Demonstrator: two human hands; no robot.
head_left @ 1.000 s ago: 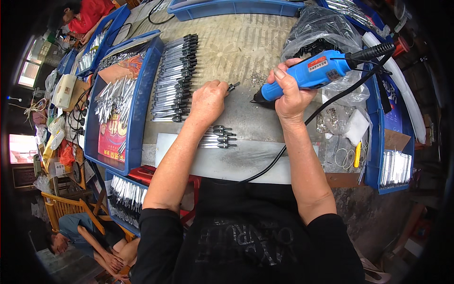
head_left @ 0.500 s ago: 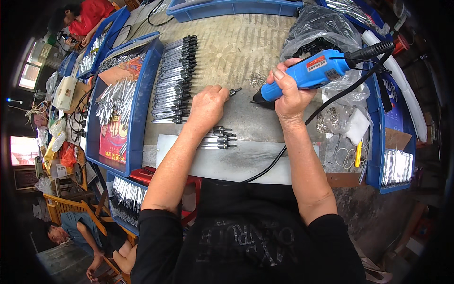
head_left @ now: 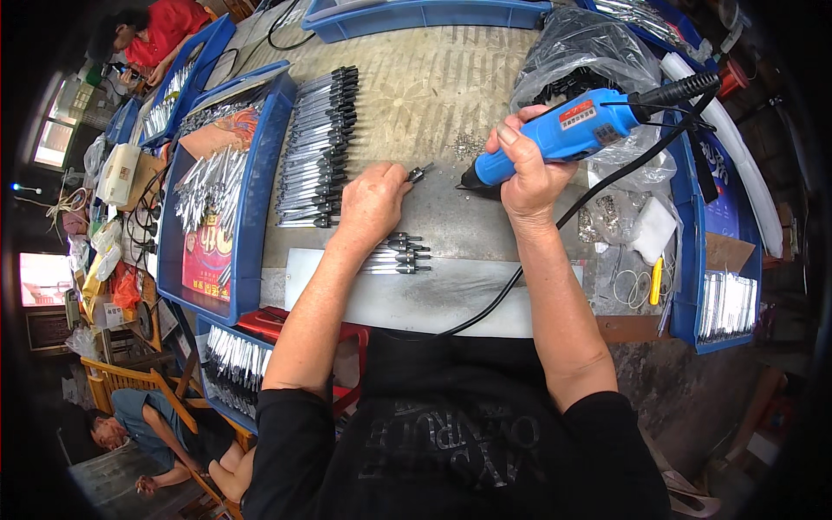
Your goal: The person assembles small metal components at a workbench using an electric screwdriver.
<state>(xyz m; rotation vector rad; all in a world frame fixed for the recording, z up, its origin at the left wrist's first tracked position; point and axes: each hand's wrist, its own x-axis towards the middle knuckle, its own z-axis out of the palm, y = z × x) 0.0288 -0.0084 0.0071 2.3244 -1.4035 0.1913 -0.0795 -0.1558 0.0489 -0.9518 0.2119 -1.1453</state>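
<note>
Wrapped around a blue electric screwdriver (head_left: pixel 565 132) is my right hand (head_left: pixel 530 178); the tool's dark tip points down and left, close above the table. My left hand (head_left: pixel 374 201) is closed on a slim metal rod with a black collar (head_left: pixel 419 172). Only the rod's collar end sticks out, toward the screwdriver tip but apart from it; the rest is hidden in the hand. Left of that hand lies a long row of similar rods (head_left: pixel 319 147), black collars to the right. A smaller group of rods (head_left: pixel 403 256) lies under and beside my left forearm.
Small metal bits (head_left: pixel 471 146) are scattered beyond the screwdriver tip. A clear plastic bag (head_left: pixel 589 52) holds black parts. Blue trays (head_left: pixel 276 165) with rods flank the table (head_left: pixel 433 87). The black cord (head_left: pixel 598 192) crosses my right forearm. Two other people sit at the left.
My left hand has shifted slightly left with the rod, whose end now tilts a little farther upward in the picture. The right hand and screwdriver have barely moved.
</note>
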